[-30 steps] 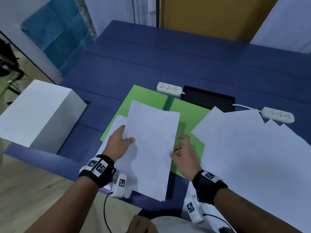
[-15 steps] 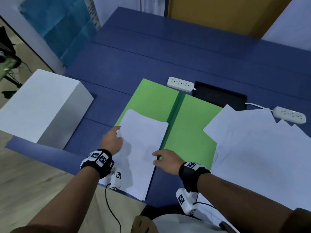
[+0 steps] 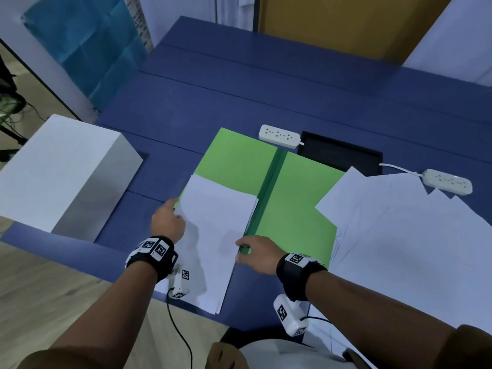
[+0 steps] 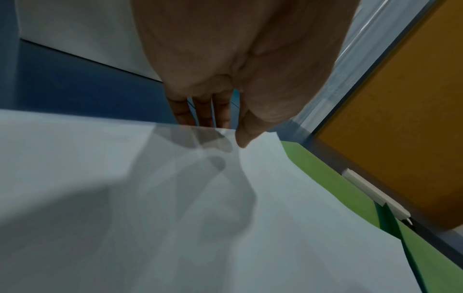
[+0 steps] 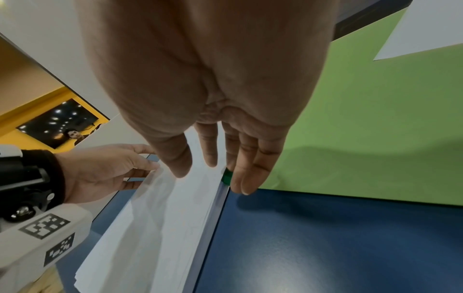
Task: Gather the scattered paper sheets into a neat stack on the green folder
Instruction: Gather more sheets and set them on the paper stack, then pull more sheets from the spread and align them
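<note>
Both hands square a paper stack (image 3: 217, 235) now slid back, overhanging the green folder (image 3: 300, 209): left hand (image 3: 167, 225) pinching its edge, right hand (image 3: 257, 253) relaxed alongside; alignment remains.

A blue table (image 3: 266, 97) fills most of the head view, made of panels with thin seams between them. Left of the grip a white box (image 3: 61, 171) stands at the table's near corner. Beyond the grip lie a white power strip (image 3: 279, 132) and a black tray (image 3: 343, 155); a second strip (image 3: 447, 181) lies far right. The floor (image 3: 53, 302) is pale wood. Behind the table stand a yellow panel (image 3: 332, 22) and white walls (image 3: 452, 41). Far left hangs a blue sheet (image 3: 87, 43). The light is dim and even.
</note>
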A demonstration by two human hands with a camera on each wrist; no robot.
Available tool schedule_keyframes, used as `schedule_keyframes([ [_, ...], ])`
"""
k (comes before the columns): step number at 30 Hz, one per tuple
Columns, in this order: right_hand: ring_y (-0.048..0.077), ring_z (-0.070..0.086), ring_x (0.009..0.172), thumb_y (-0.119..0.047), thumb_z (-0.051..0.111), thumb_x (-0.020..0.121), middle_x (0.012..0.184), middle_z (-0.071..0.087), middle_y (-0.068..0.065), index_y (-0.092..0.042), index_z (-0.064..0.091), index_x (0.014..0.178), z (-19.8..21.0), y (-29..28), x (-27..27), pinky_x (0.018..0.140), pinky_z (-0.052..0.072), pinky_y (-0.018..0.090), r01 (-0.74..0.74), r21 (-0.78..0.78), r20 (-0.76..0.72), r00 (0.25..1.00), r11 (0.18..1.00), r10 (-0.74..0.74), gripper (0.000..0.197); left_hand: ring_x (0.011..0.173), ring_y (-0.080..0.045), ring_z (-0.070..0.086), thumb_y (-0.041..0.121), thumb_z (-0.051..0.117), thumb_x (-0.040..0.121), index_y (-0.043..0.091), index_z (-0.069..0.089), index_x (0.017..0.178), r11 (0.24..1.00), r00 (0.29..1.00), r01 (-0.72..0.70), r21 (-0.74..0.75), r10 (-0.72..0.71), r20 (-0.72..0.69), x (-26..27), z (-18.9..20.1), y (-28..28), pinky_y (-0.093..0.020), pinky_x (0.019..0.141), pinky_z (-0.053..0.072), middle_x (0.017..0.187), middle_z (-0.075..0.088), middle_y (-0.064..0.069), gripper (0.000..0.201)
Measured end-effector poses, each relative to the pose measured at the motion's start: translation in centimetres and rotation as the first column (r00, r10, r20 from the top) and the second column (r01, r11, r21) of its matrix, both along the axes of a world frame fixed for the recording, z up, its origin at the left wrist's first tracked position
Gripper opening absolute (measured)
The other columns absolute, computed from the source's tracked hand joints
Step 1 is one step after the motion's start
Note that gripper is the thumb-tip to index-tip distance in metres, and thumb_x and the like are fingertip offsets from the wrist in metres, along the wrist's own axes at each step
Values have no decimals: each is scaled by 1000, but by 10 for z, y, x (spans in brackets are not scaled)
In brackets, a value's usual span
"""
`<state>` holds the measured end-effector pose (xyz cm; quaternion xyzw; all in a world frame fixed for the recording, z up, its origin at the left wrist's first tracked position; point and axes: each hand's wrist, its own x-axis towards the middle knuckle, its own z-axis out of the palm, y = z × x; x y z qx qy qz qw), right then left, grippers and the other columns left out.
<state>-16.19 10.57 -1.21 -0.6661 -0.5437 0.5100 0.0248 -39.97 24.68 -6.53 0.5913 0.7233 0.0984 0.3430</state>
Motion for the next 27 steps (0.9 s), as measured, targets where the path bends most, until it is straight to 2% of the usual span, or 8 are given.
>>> schedule_keyframes([
  [3,20,50,142,-32,63,103,155,54,5,-14,53,151,-1,-4,5,114,38,28,19,1,-12,1000,1000,-19,52,135,-34,53,12,60,97,20,47,153,998,999,54,-29,-54,-2,2,-2,0,-45,110,46,148,56,-13,58],
  [7,19,50,142,-33,63,103,155,54,3,-17,54,151,0,-9,17,110,37,25,47,-5,-42,998,999,-47,51,142,-33,46,26,64,97,24,41,156,993,991,109,-37,-112,-76,14,2,-1,-52,115,39,156,50,-6,63],
  [11,19,53,139,-31,65,102,151,57,4,-18,57,146,4,-14,35,112,40,28,122,10,-67,990,992,-121,47,134,-34,51,29,66,95,24,49,150,981,981,182,64,-178,-72,44,13,-7,-53,111,42,145,56,-13,57],
  [16,18,57,133,-30,66,101,143,62,5,-18,60,143,10,-27,67,108,43,29,219,38,-66,974,975,-216,44,125,-31,57,33,66,95,26,58,139,939,944,329,100,-329,-12,107,27,-34,-54,108,44,133,61,-9,45],
  [23,19,61,123,-35,67,100,137,65,2,-20,60,142,13,-66,133,100,46,29,322,76,-69,946,944,-317,46,115,-25,63,31,71,93,24,61,135,845,848,524,109,-529,22,207,42,-94,-46,103,50,127,65,-5,43],
  [27,20,64,111,-34,69,98,128,65,1,-22,64,137,8,-106,193,99,55,39,472,52,-119,878,880,-464,42,103,-16,61,27,72,94,21,61,135,805,805,589,68,-592,40,264,46,-129,-33,96,52,124,66,-3,42],
])
